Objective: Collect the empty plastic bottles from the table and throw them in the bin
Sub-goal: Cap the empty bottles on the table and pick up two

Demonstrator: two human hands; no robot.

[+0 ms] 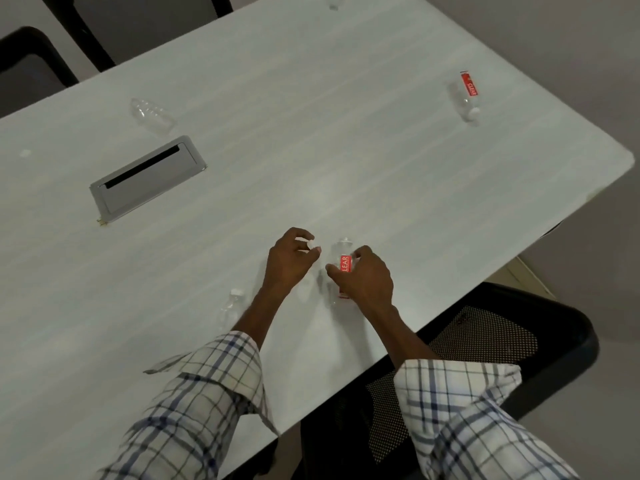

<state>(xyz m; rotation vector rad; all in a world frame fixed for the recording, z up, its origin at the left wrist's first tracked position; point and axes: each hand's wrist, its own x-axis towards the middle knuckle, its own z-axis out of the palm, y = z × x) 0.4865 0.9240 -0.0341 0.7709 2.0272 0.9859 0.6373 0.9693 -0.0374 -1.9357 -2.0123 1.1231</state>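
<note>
My right hand (365, 277) grips a clear bottle with a red label (344, 263), standing upright near the table's front edge with its neck uncapped. My left hand (289, 259) pinches a small white cap (311, 243) just left of that bottle's neck. Left of my left forearm, a capped clear bottle (230, 306) stands on the white table (346, 150). A label-less clear bottle (152, 114) lies on its side at the far left. Another red-labelled bottle (467, 95) with a white cap lies at the far right. One more bottle (333, 1) shows at the top edge.
A grey cable hatch (147, 178) is set into the table at the left. A small white cap (25, 153) lies near the left edge. A black mesh chair (485, 341) stands under my right arm; more black chairs (31, 60) line the far side.
</note>
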